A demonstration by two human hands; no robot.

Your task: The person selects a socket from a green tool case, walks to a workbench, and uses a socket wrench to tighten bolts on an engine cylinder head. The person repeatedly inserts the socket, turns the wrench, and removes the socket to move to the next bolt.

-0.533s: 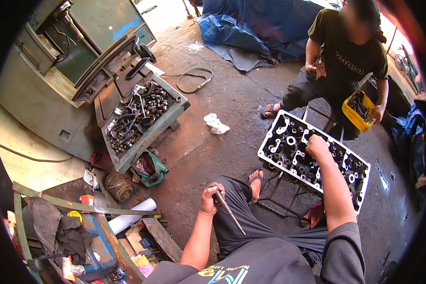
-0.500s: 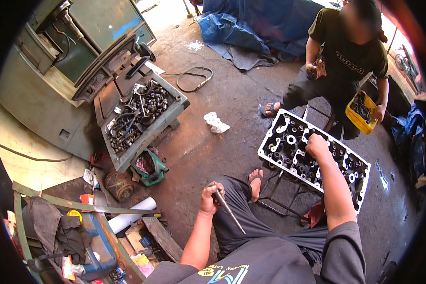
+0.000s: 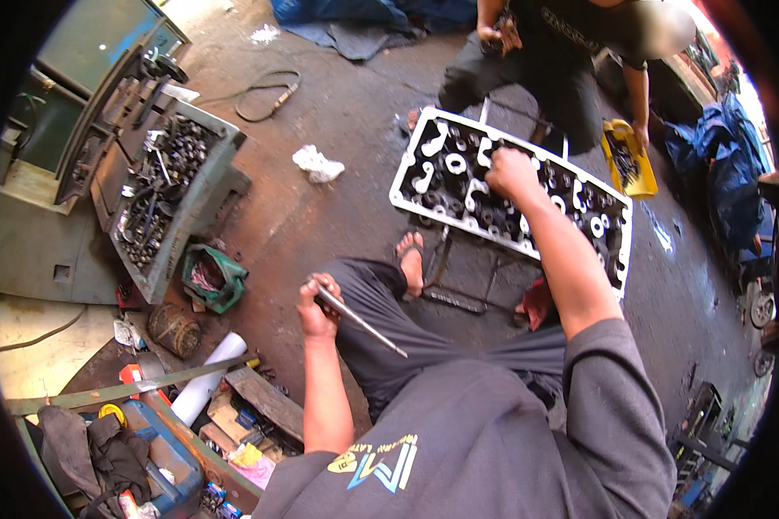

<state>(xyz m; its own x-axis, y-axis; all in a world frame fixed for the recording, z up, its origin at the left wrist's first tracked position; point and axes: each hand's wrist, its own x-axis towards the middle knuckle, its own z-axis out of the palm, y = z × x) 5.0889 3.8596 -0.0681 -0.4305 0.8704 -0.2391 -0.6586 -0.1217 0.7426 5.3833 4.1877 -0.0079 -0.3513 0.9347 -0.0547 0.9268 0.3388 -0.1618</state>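
Note:
My left hand, above my left thigh, is closed around a long tapered metal rod whose thin end points down to the right. A large engine cylinder head with a pale machined rim lies in front of me on a dark metal frame. My right arm stretches over it. On its dark upper face, near the far edge, my right hand has its fingers curled downward among the round valve bores. The fingertips are partly hidden, and what they pinch, if anything, cannot be made out.
Across the cylinder head a co-worker crouches, one hand at a yellow container of dark parts, the other holding something dark. A metal tray table of small parts stands left. Nearby are a green container, a white crumpled bag and a blue box.
My view has shifted, so the scene sits further left and higher. The co-worker leans lower, with the yellow container lowered toward the floor. Both my hands keep nearly the same pose.

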